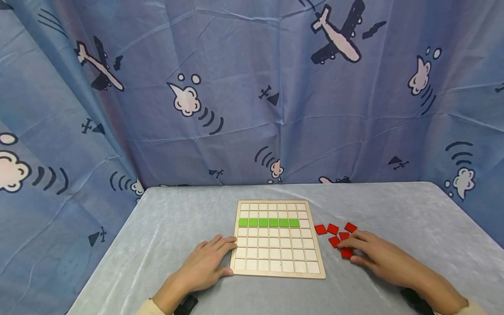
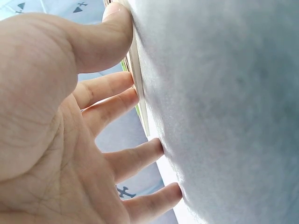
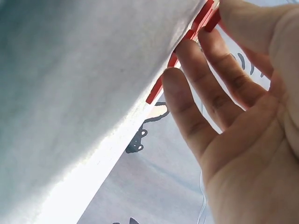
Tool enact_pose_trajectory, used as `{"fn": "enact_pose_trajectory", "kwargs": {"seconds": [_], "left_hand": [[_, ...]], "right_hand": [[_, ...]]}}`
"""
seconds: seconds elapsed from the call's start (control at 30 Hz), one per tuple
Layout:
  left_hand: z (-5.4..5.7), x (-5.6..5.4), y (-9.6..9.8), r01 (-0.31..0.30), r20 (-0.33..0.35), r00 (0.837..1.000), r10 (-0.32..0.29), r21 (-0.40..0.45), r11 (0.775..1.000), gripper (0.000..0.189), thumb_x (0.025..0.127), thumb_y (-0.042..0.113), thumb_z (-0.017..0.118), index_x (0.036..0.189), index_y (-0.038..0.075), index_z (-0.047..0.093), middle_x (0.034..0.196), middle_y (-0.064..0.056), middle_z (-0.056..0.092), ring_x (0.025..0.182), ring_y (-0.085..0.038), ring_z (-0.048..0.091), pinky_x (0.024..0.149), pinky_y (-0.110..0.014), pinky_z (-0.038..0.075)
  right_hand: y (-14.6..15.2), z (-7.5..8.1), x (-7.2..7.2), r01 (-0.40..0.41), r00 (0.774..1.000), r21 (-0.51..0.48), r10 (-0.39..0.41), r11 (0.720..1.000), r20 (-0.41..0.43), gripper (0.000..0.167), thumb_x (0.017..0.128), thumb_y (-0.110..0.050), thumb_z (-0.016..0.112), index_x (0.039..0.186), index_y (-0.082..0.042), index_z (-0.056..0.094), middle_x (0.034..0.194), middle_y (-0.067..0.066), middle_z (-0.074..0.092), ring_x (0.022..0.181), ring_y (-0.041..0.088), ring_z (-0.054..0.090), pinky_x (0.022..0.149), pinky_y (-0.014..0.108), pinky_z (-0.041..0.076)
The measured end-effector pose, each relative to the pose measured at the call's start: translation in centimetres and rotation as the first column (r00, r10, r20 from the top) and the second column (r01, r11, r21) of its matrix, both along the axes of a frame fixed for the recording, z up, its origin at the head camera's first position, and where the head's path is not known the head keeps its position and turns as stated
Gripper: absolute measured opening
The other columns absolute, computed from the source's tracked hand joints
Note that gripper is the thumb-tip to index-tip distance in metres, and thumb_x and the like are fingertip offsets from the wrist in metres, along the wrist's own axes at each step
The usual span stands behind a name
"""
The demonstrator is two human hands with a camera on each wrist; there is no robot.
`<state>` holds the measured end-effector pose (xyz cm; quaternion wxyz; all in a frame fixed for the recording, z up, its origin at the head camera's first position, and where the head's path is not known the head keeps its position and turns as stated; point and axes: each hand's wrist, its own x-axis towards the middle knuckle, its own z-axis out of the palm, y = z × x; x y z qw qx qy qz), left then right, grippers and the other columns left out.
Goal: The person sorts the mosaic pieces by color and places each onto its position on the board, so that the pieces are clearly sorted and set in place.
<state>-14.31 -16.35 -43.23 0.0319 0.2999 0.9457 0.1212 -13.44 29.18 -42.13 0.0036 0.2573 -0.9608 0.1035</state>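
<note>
A wooden grid board (image 1: 278, 275) lies on the table with a row of several green tiles (image 1: 273, 222) in its upper part. My left hand (image 1: 205, 264) rests at the board's left edge, fingers spread, with the thumb at the near left corner. In the left wrist view, that hand's thumb (image 2: 117, 28) touches the board's side. Right of the board, my right hand (image 1: 378, 258) is over loose red tiles (image 1: 332, 229). Between its thumb and a fingertip it pinches a red tile (image 3: 213, 20), which the head view shows at the near end of the group.
The board and tiles lie on a table covered with grey cloth (image 1: 189, 210). A blue curtain (image 1: 236, 109) printed with planes and clouds hangs behind the table and along its left side. Table surface runs on past both hands.
</note>
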Motion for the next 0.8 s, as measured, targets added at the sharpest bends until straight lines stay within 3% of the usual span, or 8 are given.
{"fn": "enact_pose_trajectory", "kwargs": {"seconds": [0.43,0.8], "left_hand": [[-0.06,-0.05,-0.06,-0.001,-0.003,1.0,0.001,0.004,1.0,0.06,0.088,0.041,0.071,0.14,0.017,0.052,0.153,0.002,0.046,0.142,-0.04,0.043,0.103,-0.066,0.041],[0.15,0.04,-0.04,-0.003,0.008,1.0,0.003,0.004,1.0,0.06,0.089,0.041,0.07,0.141,0.017,0.052,0.153,0.002,0.046,0.142,-0.041,0.042,0.103,-0.066,0.041]], "right_hand": [[-0.07,0.33,0.06,0.008,0.999,-0.008,-0.008,1.0,-0.042,0.033,0.092,-0.037,0.069,0.124,-0.042,0.062,0.113,-0.019,0.054,0.099,0.003,0.054,0.084,0.033,0.057],[-0.16,0.74,-0.12,0.015,1.0,-0.01,-0.015,1.0,0.003,0.035,0.093,-0.037,0.068,0.126,-0.044,0.06,0.116,-0.019,0.054,0.1,0.002,0.054,0.083,0.031,0.056]]}}
